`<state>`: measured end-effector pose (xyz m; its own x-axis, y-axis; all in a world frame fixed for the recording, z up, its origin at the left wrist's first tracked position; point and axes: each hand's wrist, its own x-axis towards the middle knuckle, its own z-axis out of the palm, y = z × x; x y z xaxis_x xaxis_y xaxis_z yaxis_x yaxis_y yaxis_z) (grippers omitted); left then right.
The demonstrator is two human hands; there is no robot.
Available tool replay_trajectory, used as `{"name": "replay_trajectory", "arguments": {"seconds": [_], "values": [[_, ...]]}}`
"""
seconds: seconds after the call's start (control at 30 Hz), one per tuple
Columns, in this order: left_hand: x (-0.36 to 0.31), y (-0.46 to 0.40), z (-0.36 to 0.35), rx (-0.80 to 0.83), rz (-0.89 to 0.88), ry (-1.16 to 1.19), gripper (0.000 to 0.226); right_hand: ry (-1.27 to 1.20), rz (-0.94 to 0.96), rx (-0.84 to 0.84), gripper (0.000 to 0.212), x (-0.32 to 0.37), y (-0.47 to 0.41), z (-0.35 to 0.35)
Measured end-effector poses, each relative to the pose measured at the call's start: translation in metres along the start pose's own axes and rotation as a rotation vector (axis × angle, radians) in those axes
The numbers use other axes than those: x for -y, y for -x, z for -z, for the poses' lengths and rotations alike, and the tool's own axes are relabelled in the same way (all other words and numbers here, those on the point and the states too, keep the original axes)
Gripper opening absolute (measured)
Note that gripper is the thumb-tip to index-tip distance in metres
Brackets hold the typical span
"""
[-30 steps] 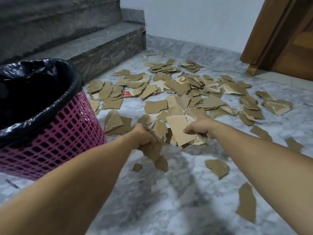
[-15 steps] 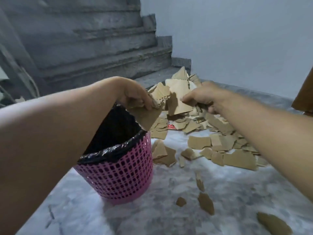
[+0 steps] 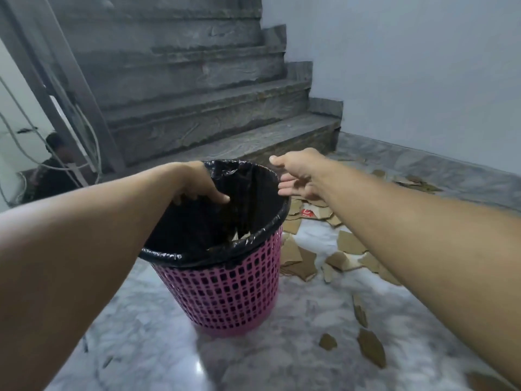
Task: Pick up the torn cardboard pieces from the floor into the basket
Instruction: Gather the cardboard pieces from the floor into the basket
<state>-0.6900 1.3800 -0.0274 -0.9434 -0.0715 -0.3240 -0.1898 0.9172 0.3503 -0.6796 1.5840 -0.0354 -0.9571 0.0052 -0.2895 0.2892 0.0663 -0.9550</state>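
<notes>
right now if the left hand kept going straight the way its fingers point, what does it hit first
Most likely the black liner on the far inner wall of the pink basket. The left hand hangs open over the mouth, fingers angled down and to the right. Depth inside the bag is hard to judge.

**Hand and arm pose**

Both bare forearms extend forward from the lower corners of the view. The left hand (image 3: 198, 184) is bent downward at the wrist, fingers relaxed and pointing down, holding nothing. The right hand (image 3: 298, 176) is level with the left and well apart from it, palm facing left, fingers straight and spread, thumb uppermost, also holding nothing.
</notes>
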Motion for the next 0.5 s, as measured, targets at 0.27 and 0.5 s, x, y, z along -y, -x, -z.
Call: {"name": "replay_trajectory", "arguments": {"seconds": [0.27,0.5], "values": [[-0.136,0.023,-0.045,-0.196,-0.354,0.059,0.032,0.127,-0.107,-0.089,0.020,-0.037,0.034,0.151],[-0.234,0.059,-0.174,0.173,-0.583,-0.162,0.036,0.172,-0.344,-0.200,0.024,-0.137,0.080,0.265]]}}
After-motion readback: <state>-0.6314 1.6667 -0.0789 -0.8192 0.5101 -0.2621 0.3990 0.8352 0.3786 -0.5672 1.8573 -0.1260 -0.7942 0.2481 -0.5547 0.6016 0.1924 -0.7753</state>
